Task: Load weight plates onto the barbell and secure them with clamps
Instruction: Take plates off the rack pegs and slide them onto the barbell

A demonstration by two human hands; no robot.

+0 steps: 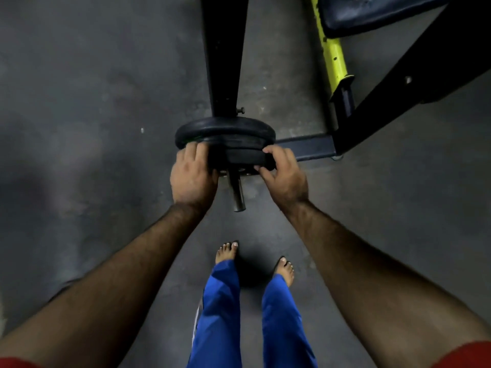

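The steel end of the barbell sleeve point(237, 192) points toward me at the centre of the view. Two black weight plates sit on it. The larger plate point(225, 127) is farther along the sleeve, against the black upright. The smaller plate point(239, 156) is in front of it. My left hand point(192, 177) grips the smaller plate's left edge and my right hand point(283, 173) grips its right edge. No clamp is visible.
A black rack upright point(223, 54) rises behind the plates. To the right stand a yellow post point(333, 51), a dark bench pad point(372, 14) and a black frame with a floor bar point(305, 147). My bare feet point(227, 251) stand on grey concrete floor point(93, 102).
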